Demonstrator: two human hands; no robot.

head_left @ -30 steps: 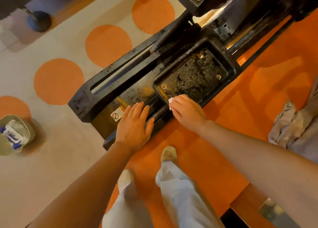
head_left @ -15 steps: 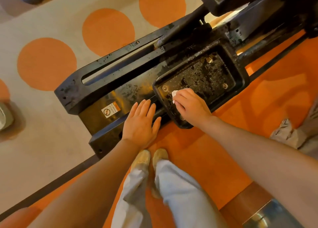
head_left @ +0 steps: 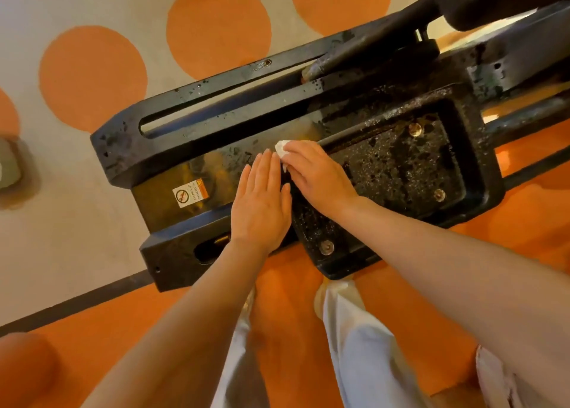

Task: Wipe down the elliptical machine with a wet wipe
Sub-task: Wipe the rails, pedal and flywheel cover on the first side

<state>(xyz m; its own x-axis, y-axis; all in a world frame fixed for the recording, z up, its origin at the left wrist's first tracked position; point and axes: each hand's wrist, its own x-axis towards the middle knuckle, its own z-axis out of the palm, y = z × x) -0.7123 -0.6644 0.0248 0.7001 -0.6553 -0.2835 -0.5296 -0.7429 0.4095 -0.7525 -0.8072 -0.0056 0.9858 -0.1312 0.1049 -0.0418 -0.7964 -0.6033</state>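
The black elliptical machine's base frame (head_left: 191, 148) lies across the floor, wet with droplets. Its foot pedal (head_left: 401, 167) is a dark tray with brass bolts, speckled with moisture. My right hand (head_left: 320, 179) presses a small white wet wipe (head_left: 282, 150) onto the pedal's inner left edge, fingers curled over it. My left hand (head_left: 262, 204) lies flat, fingers together, on the frame just left of the pedal, touching the right hand's side. A white warning sticker (head_left: 189, 193) sits on the frame left of my left hand.
Beige carpet with orange circles (head_left: 92, 77) spreads to the left; solid orange carpet (head_left: 308, 330) lies under my feet. My pale trouser legs (head_left: 354, 346) and shoes stand right below the pedal. A second pedal (head_left: 493, 0) sits top right. A grey object's edge (head_left: 9, 167) shows far left.
The view has moved closer. My right hand has slid the wipe left and up, from inside the pedal's corner to its inner edge. My left hand stays flat on the frame.
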